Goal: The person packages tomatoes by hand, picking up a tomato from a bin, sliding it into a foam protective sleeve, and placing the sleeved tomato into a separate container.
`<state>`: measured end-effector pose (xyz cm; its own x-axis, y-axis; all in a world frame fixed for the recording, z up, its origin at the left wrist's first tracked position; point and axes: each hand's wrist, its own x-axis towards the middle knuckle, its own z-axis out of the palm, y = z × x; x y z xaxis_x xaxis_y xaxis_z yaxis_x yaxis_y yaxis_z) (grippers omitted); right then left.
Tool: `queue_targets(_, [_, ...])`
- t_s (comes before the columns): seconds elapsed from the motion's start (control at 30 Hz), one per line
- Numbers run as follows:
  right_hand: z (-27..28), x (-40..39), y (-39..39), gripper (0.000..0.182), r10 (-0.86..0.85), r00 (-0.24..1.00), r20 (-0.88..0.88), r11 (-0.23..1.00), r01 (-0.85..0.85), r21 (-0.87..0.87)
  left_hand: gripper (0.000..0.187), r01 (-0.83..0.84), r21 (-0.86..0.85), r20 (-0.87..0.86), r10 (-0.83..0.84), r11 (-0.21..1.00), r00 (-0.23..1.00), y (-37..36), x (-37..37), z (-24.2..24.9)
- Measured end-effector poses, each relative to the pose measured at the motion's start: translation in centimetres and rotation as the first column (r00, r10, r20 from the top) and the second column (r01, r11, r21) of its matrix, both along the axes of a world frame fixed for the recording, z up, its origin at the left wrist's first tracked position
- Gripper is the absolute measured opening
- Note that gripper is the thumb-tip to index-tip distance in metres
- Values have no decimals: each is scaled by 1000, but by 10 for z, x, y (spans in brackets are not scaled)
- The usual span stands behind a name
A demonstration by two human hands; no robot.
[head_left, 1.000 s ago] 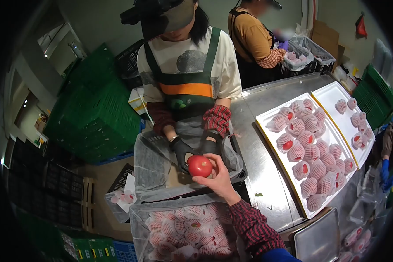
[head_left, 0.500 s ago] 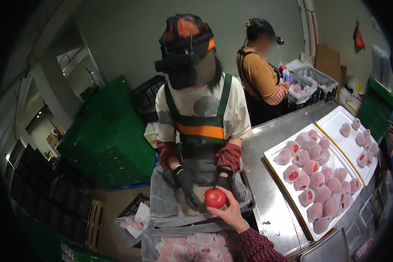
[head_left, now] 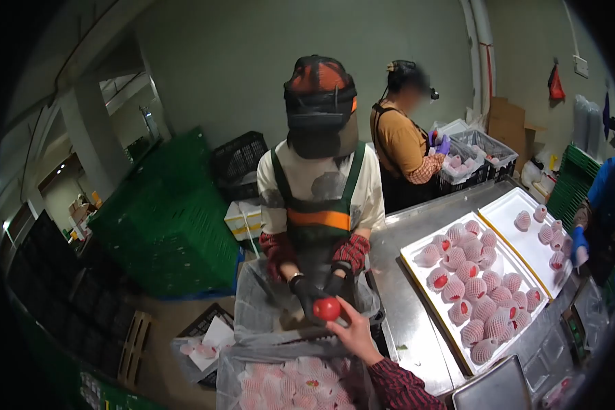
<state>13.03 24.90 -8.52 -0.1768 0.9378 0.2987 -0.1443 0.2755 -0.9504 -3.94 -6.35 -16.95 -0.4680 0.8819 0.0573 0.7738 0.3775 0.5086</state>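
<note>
1. Your right hand (head_left: 359, 336) grips the red fruit (head_left: 326, 309); your left hand is out of view.
2. Fruit at your right fingertips, close against the co-worker's black-gloved hands (head_left: 306, 292). Those were spread apart half a second ago; now drawn together, leaving fruit between two people's hands. Who bears its weight: cannot tell.
3. Nearer you than the hand: lined crate (head_left: 227, 376), netted fruit (head_left: 294, 386).
4. Right of your hand: steel table (head_left: 417, 321), white tray (head_left: 420, 270).
</note>
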Motion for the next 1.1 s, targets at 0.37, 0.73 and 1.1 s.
queue_targets(0.37, [-21,23,-97,17,143,964,224,989,-133,-57,18,30,202,-1,-30,979,1000,-30,8,22])
queue_targets(0.73, [-73,36,-139,22,216,872,438,975,-219,-45,15,66,247,-26,-61,967,998,-26,9,28])
queue_targets(1.1, [-41,19,-105,42,162,902,400,984,-177,0,19,83,59,-57,-80,995,995,-28,9,28])
